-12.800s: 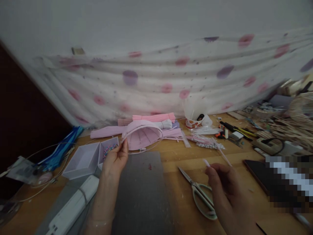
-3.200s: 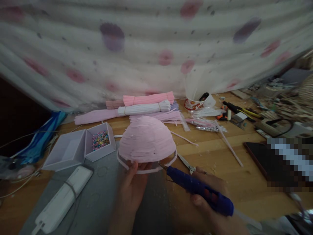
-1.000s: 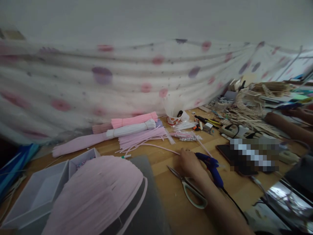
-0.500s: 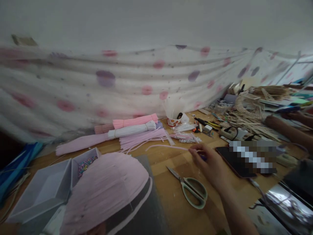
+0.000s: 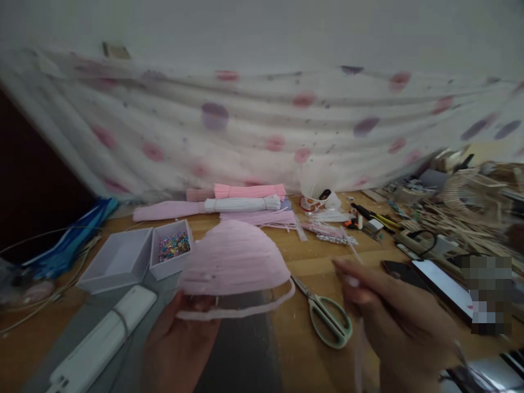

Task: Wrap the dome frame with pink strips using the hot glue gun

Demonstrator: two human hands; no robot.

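Observation:
My left hand (image 5: 180, 341) grips the lower rim of a pink dome-shaped piece (image 5: 233, 259) wound from pink strips, holding it above the grey mat (image 5: 241, 355). My right hand (image 5: 393, 316) is raised at the right, blurred, fingers pinched on a thin pink strip (image 5: 359, 357) that hangs below it. Green-handled scissors (image 5: 327, 319) lie on the wooden table between the two hands.
A white box with coloured beads (image 5: 174, 248) and an empty white box (image 5: 117, 261) stand left. Bundles of pink and white strips (image 5: 241, 199) lie by the spotted cloth. A white power strip (image 5: 98, 346), a cup (image 5: 311, 203), a phone (image 5: 438, 281) and tools crowd the right.
My right hand left the glue gun on the table, picked up a pink strip and came back toward me. The view swung left; the dome is now held up in front.

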